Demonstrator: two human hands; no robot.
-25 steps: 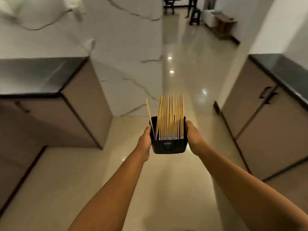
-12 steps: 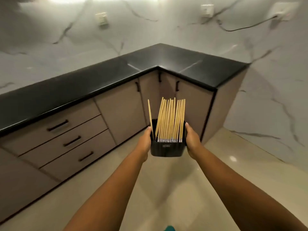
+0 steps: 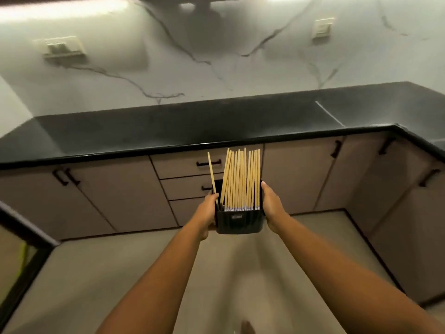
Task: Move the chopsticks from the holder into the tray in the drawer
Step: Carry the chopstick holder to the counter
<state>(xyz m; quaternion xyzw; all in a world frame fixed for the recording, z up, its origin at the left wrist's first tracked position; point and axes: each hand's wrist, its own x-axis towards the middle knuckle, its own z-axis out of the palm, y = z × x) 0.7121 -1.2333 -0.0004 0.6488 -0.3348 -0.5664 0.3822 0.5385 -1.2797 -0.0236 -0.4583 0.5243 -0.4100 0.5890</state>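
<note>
A black plastic holder (image 3: pixel 239 221) is carried in the air in front of me, at chest height. Several pale wooden chopsticks (image 3: pixel 240 180) stand upright in it; one leans off to the left. My left hand (image 3: pixel 207 212) grips the holder's left side and my right hand (image 3: pixel 272 208) presses against its right side. Behind the holder is a stack of three closed drawers (image 3: pixel 185 165) with black handles, under the black countertop (image 3: pixel 192 131). No tray is visible.
The L-shaped black countertop runs along a marble wall and turns toward me at the right. Beige cabinet doors (image 3: pixel 113 194) with black handles flank the drawers. Another dark counter edge (image 3: pixel 21 227) juts in at the lower left. Tiled floor (image 3: pixel 120 273) lies between.
My view has swung left along the kitchen, from the hallway to the corner counter to the drawer stack. Both hands have kept the same hold on the holder throughout.
</note>
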